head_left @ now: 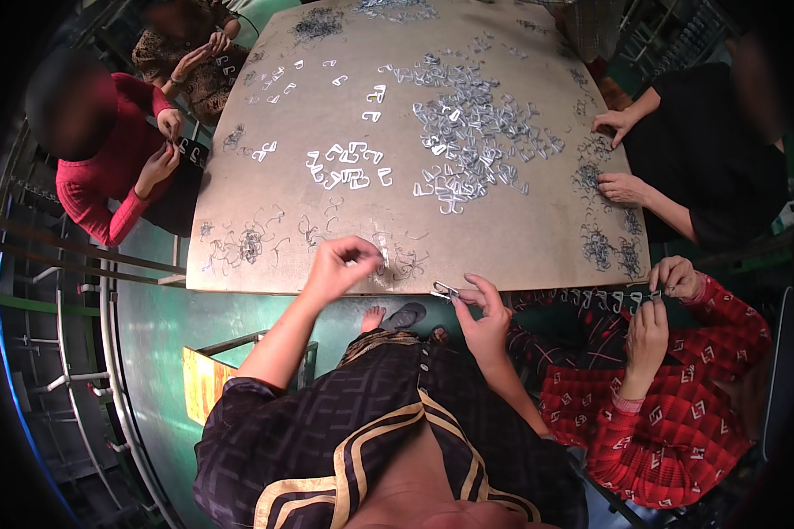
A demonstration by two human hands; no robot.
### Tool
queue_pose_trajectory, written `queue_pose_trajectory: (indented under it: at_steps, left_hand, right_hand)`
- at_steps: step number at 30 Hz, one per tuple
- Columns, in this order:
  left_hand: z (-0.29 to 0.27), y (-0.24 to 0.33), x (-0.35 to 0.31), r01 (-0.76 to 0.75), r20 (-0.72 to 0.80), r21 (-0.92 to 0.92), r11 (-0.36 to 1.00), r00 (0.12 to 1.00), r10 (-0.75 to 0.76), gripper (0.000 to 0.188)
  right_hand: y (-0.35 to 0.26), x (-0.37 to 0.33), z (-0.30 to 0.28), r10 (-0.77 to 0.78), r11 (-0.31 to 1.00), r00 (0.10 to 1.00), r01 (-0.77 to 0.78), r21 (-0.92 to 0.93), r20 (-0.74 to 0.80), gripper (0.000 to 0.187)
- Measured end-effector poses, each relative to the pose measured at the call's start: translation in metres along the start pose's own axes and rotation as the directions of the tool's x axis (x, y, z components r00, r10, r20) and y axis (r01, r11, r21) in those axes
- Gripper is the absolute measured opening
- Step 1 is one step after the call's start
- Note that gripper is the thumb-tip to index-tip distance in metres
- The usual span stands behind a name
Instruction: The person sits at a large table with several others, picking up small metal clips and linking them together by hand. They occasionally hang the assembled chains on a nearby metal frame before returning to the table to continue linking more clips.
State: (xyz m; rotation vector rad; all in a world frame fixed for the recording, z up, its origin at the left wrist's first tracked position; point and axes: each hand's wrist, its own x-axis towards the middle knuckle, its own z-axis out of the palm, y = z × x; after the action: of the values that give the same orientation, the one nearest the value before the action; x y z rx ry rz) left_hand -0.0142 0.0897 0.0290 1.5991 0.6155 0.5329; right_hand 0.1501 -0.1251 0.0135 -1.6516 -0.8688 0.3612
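My left hand [346, 267] is over the near edge of the table, its fingers curled into a pinch and a little blurred. Whatever sits between those fingertips is hidden. Thin dark wire pieces [408, 262] lie on the tabletop beside it. Just off the table's front edge, my right hand [483, 309] pinches a small bent metal hook [445, 290] between thumb and fingers. Farther in, a loose group of shiny metal hooks [353, 167] lies at the middle, and a large heap of similar hooks [468, 132] spreads to its right.
Small heaps of wire pieces [250, 245] line the edges of the wide brown table [300, 216]. Co-workers sit at the left, the right and close by my right arm; one in a red patterned top [679, 397] handles a row of hooks. A wooden stool [205, 381] stands at lower left.
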Motion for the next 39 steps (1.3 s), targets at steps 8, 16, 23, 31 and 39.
queue_pose_trajectory:
  at_steps: [8,16,23,31,39]
  left_hand:
    - [0.082,0.028,-0.023,-0.279,0.095,0.175,0.944,0.959,0.266,0.014]
    - [0.102,0.020,-0.022,-0.370,0.069,0.052,0.928,0.928,0.366,0.012]
    - [0.099,0.020,-0.032,-0.401,0.184,-0.151,0.904,0.887,0.424,0.011]
    - [0.089,0.017,-0.034,-0.422,0.252,-0.069,0.904,0.869,0.425,0.013]
    - [0.072,0.010,-0.047,-0.363,0.230,-0.028,0.931,0.904,0.360,0.011]
  right_hand:
    - [-0.017,0.000,-0.003,-0.064,0.998,0.996,0.064,-0.004,0.061,0.039]
    - [-0.009,0.003,-0.010,-0.103,0.990,0.991,0.094,0.101,0.087,0.037]
    - [0.055,0.067,-0.007,0.006,0.998,0.998,-0.002,-0.068,0.059,0.030]
    - [0.113,0.176,0.052,-0.090,0.702,0.980,0.190,-0.686,0.180,0.034]
    - [0.102,0.208,0.033,0.082,0.626,0.967,0.137,-0.768,0.240,0.033]
